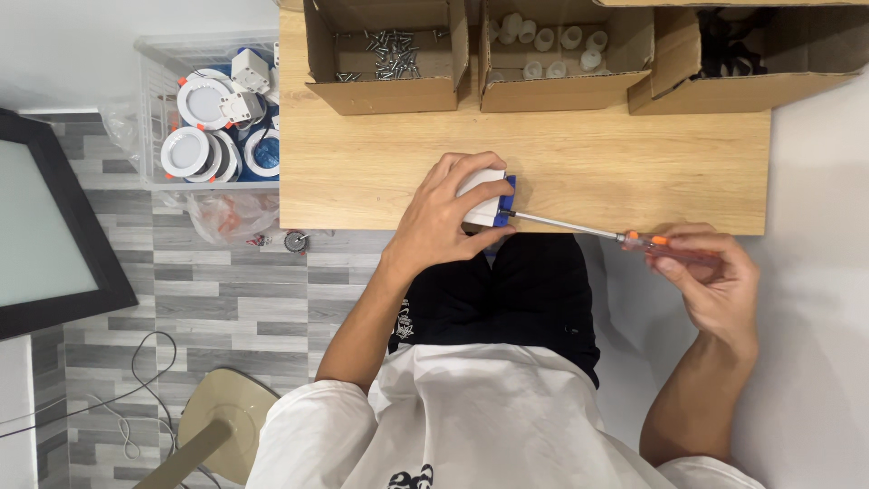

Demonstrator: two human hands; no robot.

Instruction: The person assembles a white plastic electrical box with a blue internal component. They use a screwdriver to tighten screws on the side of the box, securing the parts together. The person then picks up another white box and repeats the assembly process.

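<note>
floor tiles [208, 299] in grey fill the left of the view, with a dark-framed panel [45, 226] at the far edge and a clear plastic bin [154, 100] pushed up against the side of the wooden table [634, 172]. the bin holds round white light fittings [201, 101] stacked loosely, close enough to reach without standing. a crumpled plastic bag [226, 215] lies on the floor just below it.

along the table's far edge sit three open cardboard boxes: the first box [385, 91] holds loose screws [391, 52], the second box [561, 91] small white cylindrical parts [552, 38], the third box [751, 81] something dark that cannot be made out. they keep the sorted parts in a row, leaving bare table in front.

at the near edge of the table the left hand [444, 222] is closed over a small white box-shaped part [482, 201] with a blue piece [510, 195] on its right side, pressing it down, probably so it cannot twist. the screwdriver [579, 226] lies nearly level, its tip meeting the part just below the blue piece and its shaft running right beyond the table's edge.

the right hand [711, 281] is wrapped around the orange handle [665, 244], fingers curled tight on it, held off the table's corner over the person's lap so the tool lines up with the side of the part.
</note>
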